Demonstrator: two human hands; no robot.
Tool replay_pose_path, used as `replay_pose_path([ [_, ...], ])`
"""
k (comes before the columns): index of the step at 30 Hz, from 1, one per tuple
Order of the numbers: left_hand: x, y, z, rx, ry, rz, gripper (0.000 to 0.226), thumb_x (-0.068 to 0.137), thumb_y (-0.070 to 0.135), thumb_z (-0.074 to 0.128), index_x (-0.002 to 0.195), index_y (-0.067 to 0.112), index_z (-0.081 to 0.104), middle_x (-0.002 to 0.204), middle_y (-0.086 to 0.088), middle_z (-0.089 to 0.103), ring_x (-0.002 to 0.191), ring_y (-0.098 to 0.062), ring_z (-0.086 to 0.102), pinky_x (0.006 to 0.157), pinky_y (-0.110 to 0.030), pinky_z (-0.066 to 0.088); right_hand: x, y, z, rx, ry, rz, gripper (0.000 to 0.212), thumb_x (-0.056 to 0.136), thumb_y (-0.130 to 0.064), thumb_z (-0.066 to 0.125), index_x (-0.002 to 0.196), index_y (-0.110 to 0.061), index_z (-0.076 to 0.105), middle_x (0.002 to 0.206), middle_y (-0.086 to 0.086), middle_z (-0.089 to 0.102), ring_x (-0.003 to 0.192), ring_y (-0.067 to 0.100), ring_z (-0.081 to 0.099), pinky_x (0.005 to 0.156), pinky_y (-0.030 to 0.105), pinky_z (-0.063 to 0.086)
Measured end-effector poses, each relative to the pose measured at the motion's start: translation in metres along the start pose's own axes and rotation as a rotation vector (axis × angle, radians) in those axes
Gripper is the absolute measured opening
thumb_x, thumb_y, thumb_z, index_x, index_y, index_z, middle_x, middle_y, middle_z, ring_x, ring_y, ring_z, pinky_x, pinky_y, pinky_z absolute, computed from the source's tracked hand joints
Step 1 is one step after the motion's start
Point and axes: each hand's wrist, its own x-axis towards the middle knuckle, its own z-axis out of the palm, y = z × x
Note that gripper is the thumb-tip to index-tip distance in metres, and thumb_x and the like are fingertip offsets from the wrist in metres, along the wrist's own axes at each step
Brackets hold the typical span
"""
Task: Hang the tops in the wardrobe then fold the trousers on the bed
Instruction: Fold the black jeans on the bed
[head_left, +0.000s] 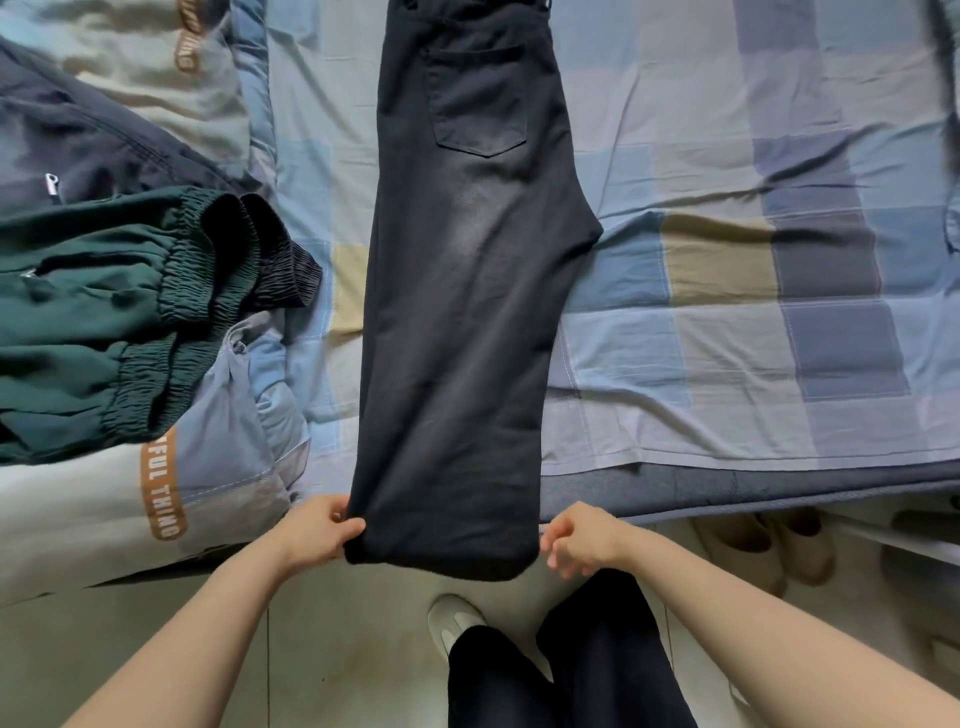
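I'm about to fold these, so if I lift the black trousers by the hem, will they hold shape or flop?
Probably flop: the black trousers lie flat and creased on the bed. The hem already sags over the edge where the left hand pinches it. The thick-looking cloth likely has some weight.
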Motion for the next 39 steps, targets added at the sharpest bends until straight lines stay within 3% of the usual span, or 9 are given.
replay_pose_path([
  [5, 0.023, 0.031, -0.015, 0.216, 0.117, -0.001, 0.014, 0.090, 0.023, 0.063, 0.083, 0.010, 0.063, 0.078, -0.008, 0.069, 0.066, -0.021, 0.063, 0.065, -0.028, 0.050, 0.017, -0.032, -0.028, 0.277, 0.329, 0.006, 0.021, 0.095, -0.015, 0.045, 0.077, -0.015, 0.057, 0.074, 0.003, 0.064, 0.054, 0.012, 0.053, 0.050, 0.022, 0.042],
  [9, 0.044, 0.087, -0.038, -0.297, 0.319, 0.112, 0.020, 0.091, 0.019, 0.063, 0.072, 0.019, 0.055, 0.061, 0.001, 0.047, 0.056, -0.015, 0.045, 0.056, -0.027, 0.041, 0.025, -0.076, -0.096, 0.562, 0.568, -0.123, 0.010, 0.096, -0.013, 0.043, 0.093, -0.011, 0.053, 0.078, 0.007, 0.058, 0.058, 0.016, 0.050, 0.053, 0.027, 0.044],
  [13, 0.078, 0.140, -0.066, -0.587, 0.382, 0.133, 0.012, 0.093, 0.031, 0.059, 0.094, 0.020, 0.063, 0.069, 0.000, 0.046, 0.054, -0.014, 0.037, 0.056, -0.027, 0.032, 0.038, -0.115, -0.169, 0.800, 0.632, -0.204, 0.013, 0.099, -0.022, 0.044, 0.101, -0.011, 0.049, 0.076, 0.004, 0.052, 0.063, 0.014, 0.051, 0.057, 0.026, 0.047],
  [18, 0.119, 0.197, -0.100, -0.893, 0.504, 0.177, 0.018, 0.093, 0.030, 0.061, 0.099, 0.015, 0.067, 0.087, -0.001, 0.068, 0.073, -0.017, 0.063, 0.072, -0.030, 0.052, 0.062, -0.146, -0.234, 1.016, 0.595, -0.222, 0.021, 0.094, -0.032, 0.051, 0.099, -0.013, 0.058, 0.108, 0.013, 0.069, 0.097, 0.027, 0.069, 0.069, 0.035, 0.058],
  [22, 0.142, 0.237, -0.122, -0.849, 0.604, 0.219, 0.009, 0.088, 0.026, 0.068, 0.089, 0.017, 0.065, 0.091, -0.004, 0.070, 0.085, -0.021, 0.066, 0.080, -0.035, 0.055, 0.076, -0.147, -0.263, 1.124, 0.610, -0.225, 0.019, 0.092, -0.030, 0.055, 0.100, -0.013, 0.057, 0.095, 0.006, 0.069, 0.084, 0.022, 0.068, 0.056, 0.027, 0.054],
  [25, 0.148, 0.251, -0.139, -0.733, 0.823, 0.265, 0.011, 0.085, 0.018, 0.069, 0.076, 0.020, 0.062, 0.073, 0.002, 0.063, 0.073, -0.016, 0.060, 0.073, -0.030, 0.051, 0.084, -0.139, -0.271, 1.039, 0.721, -0.193, 0.022, 0.092, -0.026, 0.056, 0.074, -0.016, 0.052, 0.073, 0.003, 0.060, 0.061, 0.015, 0.060, 0.053, 0.024, 0.050],
  [28, 0.153, 0.240, -0.145, -0.752, 0.812, 0.195, 0.003, 0.086, 0.016, 0.069, 0.088, 0.015, 0.067, 0.072, 0.001, 0.059, 0.075, -0.018, 0.056, 0.070, -0.033, 0.048, 0.091, -0.129, -0.277, 0.840, 0.831, -0.187, 0.034, 0.094, -0.026, 0.054, 0.063, -0.015, 0.046, 0.059, 0.003, 0.049, 0.045, 0.011, 0.050, 0.045, 0.024, 0.042],
  [33, 0.153, 0.222, -0.142, -0.702, 0.845, 0.152, 0.028, 0.089, 0.019, 0.067, 0.113, 0.005, 0.066, 0.093, -0.007, 0.061, 0.073, -0.015, 0.055, 0.075, -0.036, 0.053, 0.086, -0.127, -0.279, 0.774, 0.691, -0.170, 0.023, 0.093, -0.031, 0.056, 0.076, -0.015, 0.053, 0.073, 0.002, 0.059, 0.057, 0.012, 0.058, 0.064, 0.028, 0.055],
  [39, 0.121, 0.200, -0.121, -0.552, 0.447, 0.113, 0.024, 0.080, 0.027, 0.079, 0.099, 0.016, 0.070, 0.087, 0.002, 0.071, 0.065, -0.009, 0.067, 0.054, -0.021, 0.050, 0.056, -0.120, -0.241, 0.635, 0.355, -0.236, 0.034, 0.085, -0.049, 0.065, 0.097, -0.017, 0.059, 0.090, 0.002, 0.068, 0.074, 0.019, 0.067, 0.075, 0.034, 0.056],
])
